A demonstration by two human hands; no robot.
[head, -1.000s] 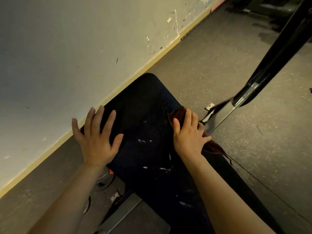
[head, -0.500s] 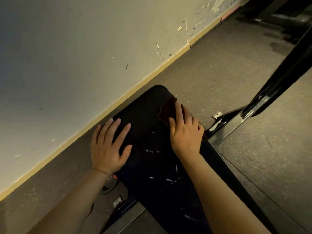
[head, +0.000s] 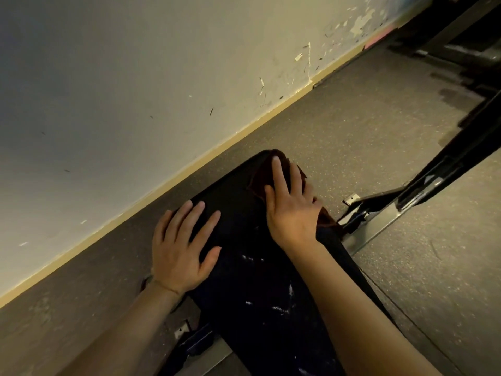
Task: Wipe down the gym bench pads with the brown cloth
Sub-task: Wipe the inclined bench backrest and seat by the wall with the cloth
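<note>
Left hand (head: 181,246): palm down, fingers straight and spread, thumb angled out to the right, forearm entering from lower left. Right hand (head: 291,204): palm down, fingers extended and close together, pointing away from the body, forearm entering from lower right.

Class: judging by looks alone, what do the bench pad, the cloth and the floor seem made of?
Bench pad: probably vinyl or leatherette, smooth black with white scuffs. Cloth: soft brown fabric, bunching under the right hand. Floor: likely rubber matting, matte grey with pale flecks.
</note>
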